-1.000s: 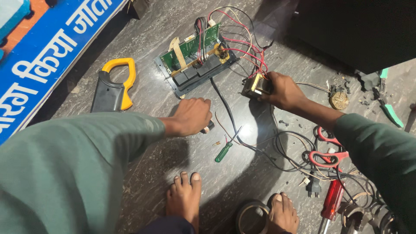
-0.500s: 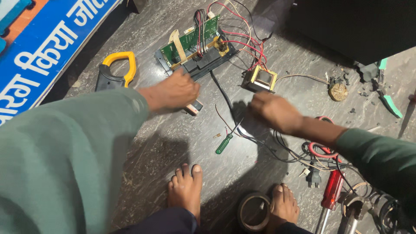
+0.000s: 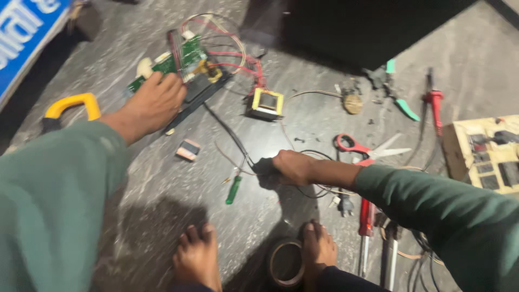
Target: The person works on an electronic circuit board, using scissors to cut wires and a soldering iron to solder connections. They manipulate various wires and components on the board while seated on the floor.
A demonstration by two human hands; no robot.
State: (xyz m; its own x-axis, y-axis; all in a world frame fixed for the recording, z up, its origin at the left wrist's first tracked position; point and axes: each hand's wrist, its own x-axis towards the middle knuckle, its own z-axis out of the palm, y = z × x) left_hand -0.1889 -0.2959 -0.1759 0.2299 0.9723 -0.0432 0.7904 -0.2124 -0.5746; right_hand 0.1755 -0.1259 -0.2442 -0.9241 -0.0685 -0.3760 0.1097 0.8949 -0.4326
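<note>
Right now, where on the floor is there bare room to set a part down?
Bare floor lies between the left hand, the small block and the left foot, and beyond the scissors toward the transformer. Around the right hand, wires and screwdrivers crowd it.

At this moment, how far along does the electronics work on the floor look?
Midway, it seems. Done: wires already join the circuit board and small transformer. In hand: left hand presses the board, right hand grips black cable. Left: green screwdriver and scissors lie unused.

Right hand (image 3: 292, 166) fingertips hidden over dark wires (image 3: 238, 146), blue sign (image 3: 27, 38) cut by left edge, circuit board (image 3: 178, 65) blurred, partly under left hand (image 3: 157, 103)
</note>
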